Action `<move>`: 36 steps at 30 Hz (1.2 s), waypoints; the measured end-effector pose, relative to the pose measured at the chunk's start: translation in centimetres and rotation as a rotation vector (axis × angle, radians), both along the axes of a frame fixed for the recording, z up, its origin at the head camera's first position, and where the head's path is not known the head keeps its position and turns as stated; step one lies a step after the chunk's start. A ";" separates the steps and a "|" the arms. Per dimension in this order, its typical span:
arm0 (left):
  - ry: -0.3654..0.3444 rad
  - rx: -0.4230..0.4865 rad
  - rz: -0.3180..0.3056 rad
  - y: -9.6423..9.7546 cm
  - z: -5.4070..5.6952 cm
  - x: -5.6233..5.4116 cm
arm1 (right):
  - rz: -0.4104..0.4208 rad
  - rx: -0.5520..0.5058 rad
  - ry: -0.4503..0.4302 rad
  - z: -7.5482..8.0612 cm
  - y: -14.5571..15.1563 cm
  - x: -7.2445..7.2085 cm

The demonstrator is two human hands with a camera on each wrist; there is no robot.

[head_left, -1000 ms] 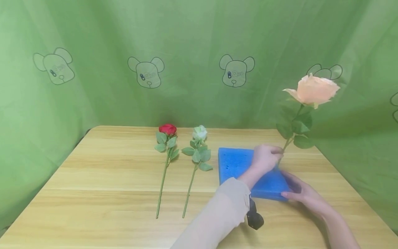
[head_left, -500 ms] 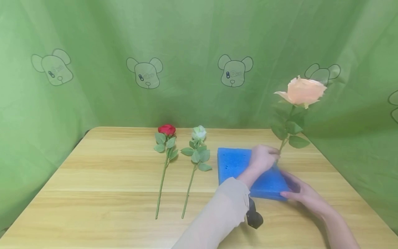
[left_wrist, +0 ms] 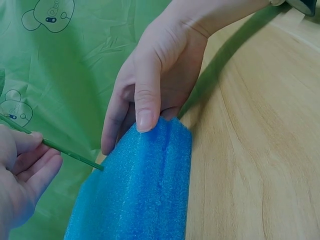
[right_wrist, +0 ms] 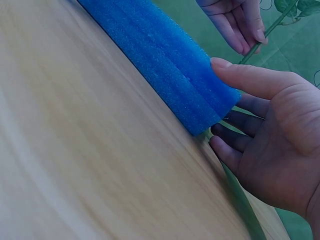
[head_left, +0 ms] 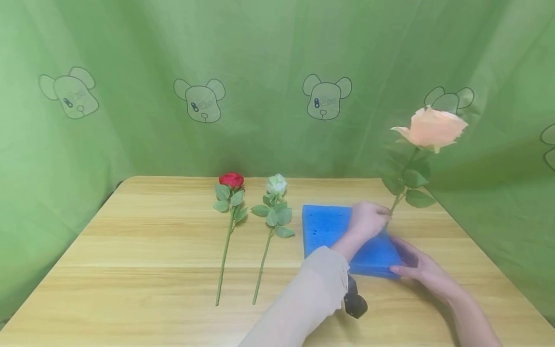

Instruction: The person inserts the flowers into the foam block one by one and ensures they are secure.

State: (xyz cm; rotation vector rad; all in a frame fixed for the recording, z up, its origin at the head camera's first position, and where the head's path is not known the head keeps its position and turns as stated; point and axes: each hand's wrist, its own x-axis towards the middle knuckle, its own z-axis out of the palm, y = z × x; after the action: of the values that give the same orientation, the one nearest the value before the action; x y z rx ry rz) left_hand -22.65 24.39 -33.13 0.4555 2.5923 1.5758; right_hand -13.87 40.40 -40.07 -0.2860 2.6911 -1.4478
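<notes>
My left hand pinches the green stem of a peach-pink artificial rose between thumb and fingers. The rose leans to the right, its bloom high above the table. In the left wrist view, the stem's lower end meets the top of a blue foam block near its right corner. Around that corner my right hand grips the block, thumb on the near side and the other fingers along the right side. Seen from the right wrist, the right thumb presses on the foam. My left forearm hides part of the block.
Left of the block, a red rose and a whitish-green rose lie on the wooden table, stems toward me. Small holes mark the block's top left. A black device hangs under the left wrist. Green curtain surrounds the table.
The pink rose's bloom has swung left and then partly back right, while my left hand keeps its pinch on the stem. My right hand stays at the block's corner.
</notes>
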 end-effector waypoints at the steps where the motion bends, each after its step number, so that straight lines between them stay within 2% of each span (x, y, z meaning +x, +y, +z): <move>1: 0.002 0.002 -0.002 0.0 0.0 0.0 | -0.001 0.001 0.000 0.0 0.0 0.0; 10: 0.025 0.022 -0.011 -0.2 -0.2 0.1 | -0.010 0.012 0.003 0.1 0.0 0.1; 21: 0.000 0.050 0.003 -0.4 0.0 0.3 | -0.005 0.011 0.002 -0.1 0.1 0.0; 27: -0.016 0.096 0.007 -0.7 0.1 0.5 | -0.001 0.009 0.008 -0.1 0.1 -0.1; 36: 0.014 0.117 -0.006 -1.0 -0.2 0.2 | 0.000 0.001 0.005 -0.2 0.2 0.0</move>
State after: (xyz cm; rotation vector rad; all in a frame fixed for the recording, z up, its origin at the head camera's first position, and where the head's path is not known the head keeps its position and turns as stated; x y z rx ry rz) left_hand -22.41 23.36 -33.38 0.4844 2.5155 1.7345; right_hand -13.91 40.55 -40.24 -0.2897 2.6957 -1.4483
